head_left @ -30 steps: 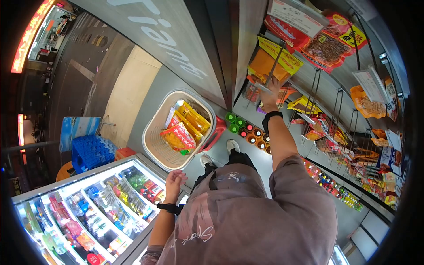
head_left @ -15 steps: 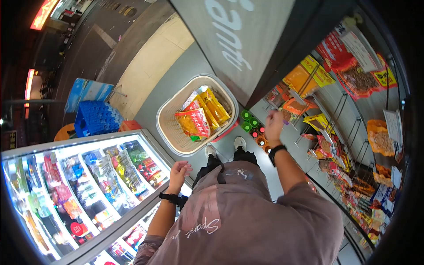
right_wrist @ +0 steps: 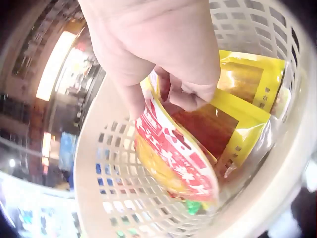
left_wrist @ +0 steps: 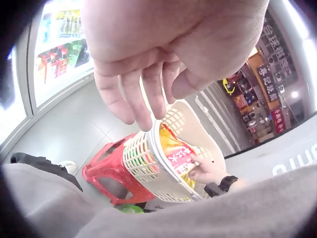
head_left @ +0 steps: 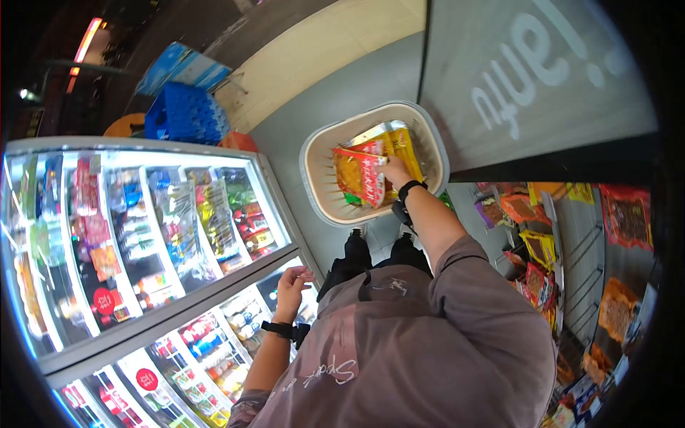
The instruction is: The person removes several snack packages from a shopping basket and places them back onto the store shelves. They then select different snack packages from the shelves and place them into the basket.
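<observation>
Inside the cream plastic basket [head_left: 310, 160], my right hand [head_left: 394, 173] pinches the upper edge of a red-and-white snack packet [right_wrist: 168, 153] with yellow food showing through its front. In the right wrist view the thumb lies on the near face and the fingers curl behind it. Yellow packets [right_wrist: 247, 82] with clear windows lean beside it against the basket wall. Something green peeks out below the packet. My left hand [head_left: 291, 289] hangs with loosely bent fingers near the freezer's edge, holding nothing; in the left wrist view its fingers overlap the basket rim.
A red stool [left_wrist: 106, 173] supports the basket. Lit glass-topped freezers [head_left: 275, 207] full of packages stand at the left. Hanging snack bags [head_left: 539, 246] line the right side, past a grey panel [head_left: 499, 78] with white letters. A blue crate [head_left: 178, 114] sits beyond the freezer.
My right hand has come away from the hanging snack bags and reached into the basket, where it now grips the red-and-white packet. The view has turned rightward; the left hand stays loose.
</observation>
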### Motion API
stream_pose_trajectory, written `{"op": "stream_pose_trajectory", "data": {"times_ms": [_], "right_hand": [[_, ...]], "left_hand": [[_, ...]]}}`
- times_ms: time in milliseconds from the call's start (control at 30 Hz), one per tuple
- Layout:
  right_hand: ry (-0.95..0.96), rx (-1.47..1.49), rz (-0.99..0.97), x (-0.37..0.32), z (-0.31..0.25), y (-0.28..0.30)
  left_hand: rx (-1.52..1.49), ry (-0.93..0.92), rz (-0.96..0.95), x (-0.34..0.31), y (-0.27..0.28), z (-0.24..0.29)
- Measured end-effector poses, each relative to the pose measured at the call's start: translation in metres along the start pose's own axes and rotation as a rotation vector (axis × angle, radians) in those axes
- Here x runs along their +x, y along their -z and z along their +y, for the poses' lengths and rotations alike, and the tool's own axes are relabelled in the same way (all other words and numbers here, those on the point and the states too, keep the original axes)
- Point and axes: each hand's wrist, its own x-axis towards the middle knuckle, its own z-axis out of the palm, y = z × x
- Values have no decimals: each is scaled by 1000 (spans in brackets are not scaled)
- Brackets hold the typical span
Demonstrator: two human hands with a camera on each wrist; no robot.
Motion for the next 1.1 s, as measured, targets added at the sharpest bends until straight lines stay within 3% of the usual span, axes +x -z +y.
{"op": "stream_pose_trajectory", "data": {"times_ms": [133, 167, 233, 300, 367, 433, 467, 533, 600, 633, 667, 700, 733, 800, 833, 900, 1100], "right_hand": [[55, -499, 53, -19, -18, -19], [54, -511, 59, -24, -20, -27], [299, -300, 25, -30, -28, -37], [332, -192, -88, -44, -48, -42], [365, -106, -80, -105, -114, -36], [404, -374, -184, -164, -173, -22], [394, -395, -129, -188, -191, -11], [497, -574, -281, -237, -218, 7], [474, -581, -327, -301, -263, 16], [502, -559, -308, -318, -259, 24], [475, -561, -254, -339, -261, 25], [467, -516, -170, -363, -270, 25], [463, -472, -87, -382, -274, 25], [456, -483, 21, -407, -271, 29], [358, -540, 58, -418, -269, 29], [218, -632, 124, -434, -260, 35], [199, -477, 271, -455, -221, 59]], "left_hand": [[-46, 20, 67, -4, 25, -14], [-64, 8, 45, 1, 32, -19], [-58, -23, -5, 11, 40, -11], [-33, -81, -75, 35, 49, -4], [-6, -165, -157, 64, 54, 15], [102, -347, -245, 100, 58, 39], [164, -454, -277, 114, 56, 60], [249, -776, -249, 129, 38, 115], [351, -973, -312, 132, 19, 171], [340, -984, -373, 139, 2, 186], [260, -994, -607, 145, -16, 198], [178, -992, -840, 145, -31, 202], [170, -995, -897, 142, -46, 201], [63, -369, -1688, 127, -81, 195], [40, -206, -1770, 117, -93, 181], [164, -223, -1830, 92, -106, 171], [392, -295, -1804, 43, -131, 163]]}}
